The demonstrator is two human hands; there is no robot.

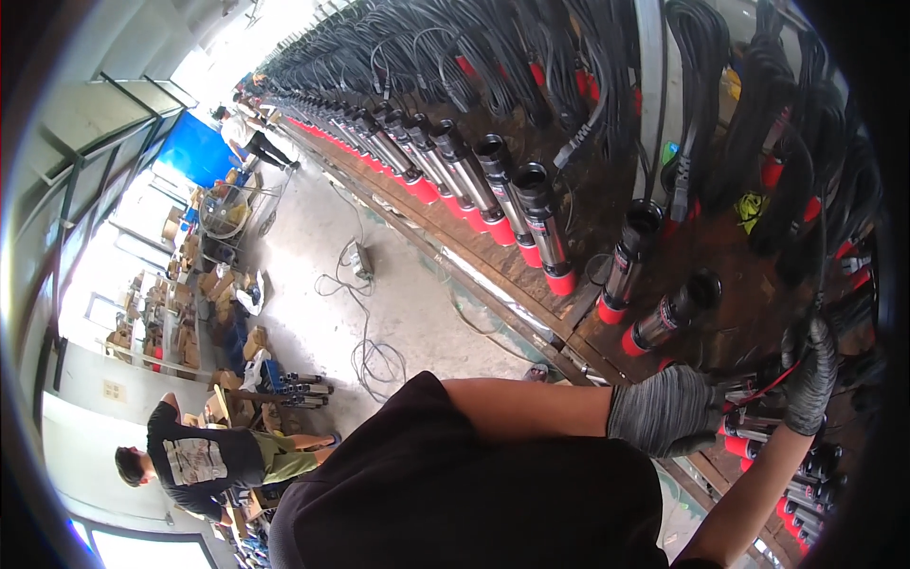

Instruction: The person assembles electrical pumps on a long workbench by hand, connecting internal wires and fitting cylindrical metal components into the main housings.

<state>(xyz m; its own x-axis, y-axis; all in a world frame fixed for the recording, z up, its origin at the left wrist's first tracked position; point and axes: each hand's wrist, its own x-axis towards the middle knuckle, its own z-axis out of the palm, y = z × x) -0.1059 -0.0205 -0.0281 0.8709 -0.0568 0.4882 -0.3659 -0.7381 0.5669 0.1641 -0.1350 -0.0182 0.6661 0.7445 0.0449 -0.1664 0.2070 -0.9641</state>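
Where red-ended cylinders (547,228) line brown bench (592,201), pale floor (308,251) runs alongside.

Strong white light comes in from the windows (152,213) at the left and from the room's far end, where detail burns out. The pale floor (318,275) is bright; the brown bench (592,223) and black cables (531,66) look dimmer. Glints streak the metal cylinders (547,235). Straight edges bend toward the black, vignetted rim, and distant clutter looks soft.
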